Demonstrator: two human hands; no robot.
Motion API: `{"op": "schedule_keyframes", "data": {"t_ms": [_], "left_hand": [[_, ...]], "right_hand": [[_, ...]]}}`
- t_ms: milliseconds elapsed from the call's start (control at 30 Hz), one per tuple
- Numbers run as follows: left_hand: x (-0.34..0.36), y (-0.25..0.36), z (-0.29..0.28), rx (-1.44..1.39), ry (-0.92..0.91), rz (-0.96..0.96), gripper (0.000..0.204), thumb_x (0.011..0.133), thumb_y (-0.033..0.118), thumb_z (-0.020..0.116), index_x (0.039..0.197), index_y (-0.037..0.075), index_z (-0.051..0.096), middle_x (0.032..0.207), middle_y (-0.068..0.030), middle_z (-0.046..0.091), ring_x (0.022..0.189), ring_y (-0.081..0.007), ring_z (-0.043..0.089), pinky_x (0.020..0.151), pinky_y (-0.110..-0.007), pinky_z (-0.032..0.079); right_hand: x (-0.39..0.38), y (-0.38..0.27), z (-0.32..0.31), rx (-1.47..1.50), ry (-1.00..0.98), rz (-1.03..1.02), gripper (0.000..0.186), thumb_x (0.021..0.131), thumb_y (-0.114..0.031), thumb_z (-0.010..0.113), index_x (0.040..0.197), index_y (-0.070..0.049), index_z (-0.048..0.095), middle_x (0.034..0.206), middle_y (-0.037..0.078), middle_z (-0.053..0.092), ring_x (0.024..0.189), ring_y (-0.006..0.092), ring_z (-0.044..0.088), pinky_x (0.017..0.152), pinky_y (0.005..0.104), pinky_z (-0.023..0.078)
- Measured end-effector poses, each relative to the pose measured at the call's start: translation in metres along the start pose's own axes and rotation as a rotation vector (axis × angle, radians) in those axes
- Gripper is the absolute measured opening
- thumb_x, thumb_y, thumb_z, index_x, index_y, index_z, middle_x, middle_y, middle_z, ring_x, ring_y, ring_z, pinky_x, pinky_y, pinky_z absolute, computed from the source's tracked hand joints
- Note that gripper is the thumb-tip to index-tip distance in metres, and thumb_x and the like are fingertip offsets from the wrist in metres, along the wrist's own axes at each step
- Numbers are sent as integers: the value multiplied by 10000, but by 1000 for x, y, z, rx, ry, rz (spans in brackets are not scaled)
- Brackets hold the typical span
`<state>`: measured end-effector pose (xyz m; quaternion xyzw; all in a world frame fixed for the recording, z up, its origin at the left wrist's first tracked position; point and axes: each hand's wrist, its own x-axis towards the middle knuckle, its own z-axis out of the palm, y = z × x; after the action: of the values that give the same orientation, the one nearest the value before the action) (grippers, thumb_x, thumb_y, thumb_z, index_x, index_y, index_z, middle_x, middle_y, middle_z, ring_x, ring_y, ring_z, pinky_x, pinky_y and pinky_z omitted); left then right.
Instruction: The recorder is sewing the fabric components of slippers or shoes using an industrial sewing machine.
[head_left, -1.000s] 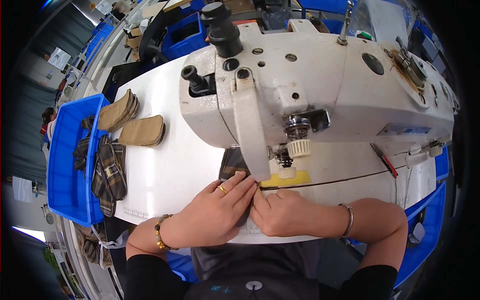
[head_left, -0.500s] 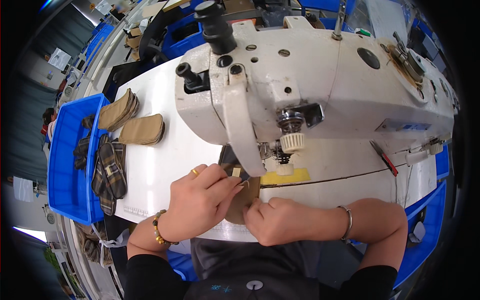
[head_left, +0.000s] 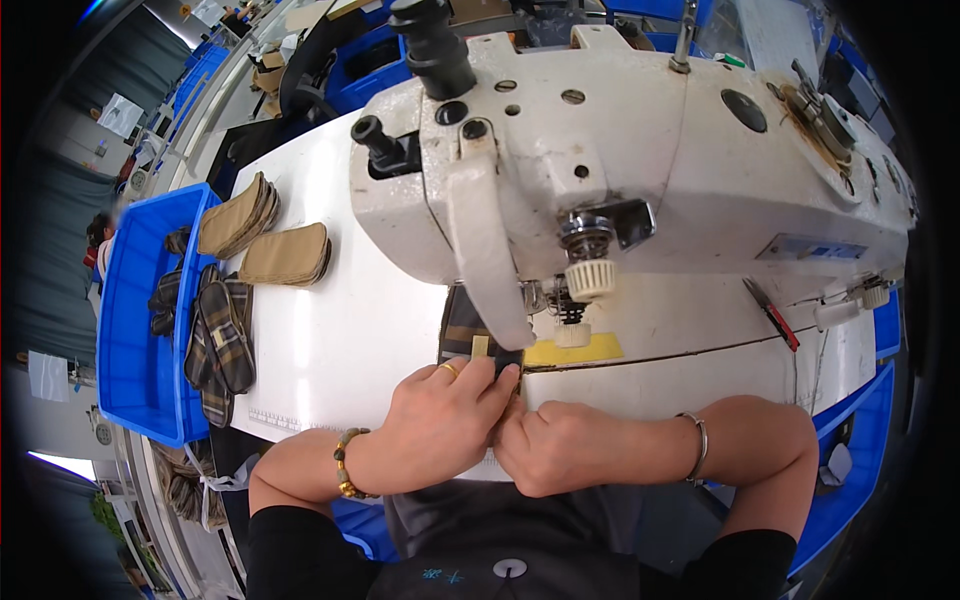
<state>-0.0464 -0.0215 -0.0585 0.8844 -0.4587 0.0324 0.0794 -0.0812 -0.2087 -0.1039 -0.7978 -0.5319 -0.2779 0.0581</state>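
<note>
A dark plaid fabric piece [head_left: 463,322] with a small tan tab [head_left: 481,347] lies under the needle area of a white sewing machine [head_left: 620,150]. My left hand [head_left: 440,415], a gold ring on one finger, is closed over the near part of this piece, with thumb and fingertips together at its right edge. Close beside it, my right hand [head_left: 560,445] is curled into a pinch at the piece's near right edge. What lies inside the right fingers is hidden. The two hands almost touch, and they cover most of the near end of the fabric.
Left of the machine lie two stacks of tan fabric pieces [head_left: 285,255]. A blue bin [head_left: 140,350] holds more plaid pieces, some hanging over its rim. Red-handled snips [head_left: 772,315] rest right of the needle, beyond a yellow strip [head_left: 580,350]. A ruler marking runs along the table's front edge.
My left hand has moved slightly right and nearer, down onto the fabric. The tan face seen between my hands is now covered, and more plaid shows. My right hand has barely moved.
</note>
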Motion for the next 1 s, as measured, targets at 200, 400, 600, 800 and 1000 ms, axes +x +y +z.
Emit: {"op": "schedule_keyframes", "data": {"t_ms": [200, 400, 600, 800, 1000], "left_hand": [[1, 1, 2, -16, 20, -6, 415, 711, 166, 729, 1113, 70, 698, 815, -12, 525, 587, -166, 552, 519, -291, 444], [4, -2, 6, -20, 66, 10, 395, 726, 178, 732, 1107, 79, 702, 809, -9, 523, 574, -162, 544, 512, -286, 437], [20, -13, 13, -83, 91, -54, 334, 776, 189, 725, 1086, 69, 701, 803, -31, 524, 585, -207, 565, 512, -314, 443], [32, -26, 19, -93, 142, -86, 303, 809, 185, 718, 1089, 70, 708, 802, -39, 543, 634, -233, 591, 547, -349, 453], [31, -22, 13, -41, 189, -61, 290, 767, 175, 750, 1039, 76, 726, 790, -31, 578, 643, -216, 594, 556, -340, 450]], "right_hand": [[1, 1, 1, 12, 34, -27, 130, 663, -166, 596, 633, -39, 607, 645, 126, 620, 474, 115, 495, 421, 236, 306], [-1, 2, 1, 77, 8, -37, 143, 658, -170, 598, 649, -28, 611, 669, 149, 633, 477, 117, 507, 413, 237, 321], [-4, 16, 16, 75, 60, 65, 163, 639, -141, 602, 666, 20, 591, 645, 191, 596, 449, 172, 533, 395, 292, 426], [-4, 31, 21, -20, 51, 100, 190, 654, -142, 605, 712, 38, 615, 700, 206, 616, 461, 167, 548, 405, 288, 441], [-4, 30, 14, -8, 26, 123, 192, 658, -147, 607, 725, 32, 623, 711, 182, 614, 490, 161, 555, 417, 277, 431]]}}
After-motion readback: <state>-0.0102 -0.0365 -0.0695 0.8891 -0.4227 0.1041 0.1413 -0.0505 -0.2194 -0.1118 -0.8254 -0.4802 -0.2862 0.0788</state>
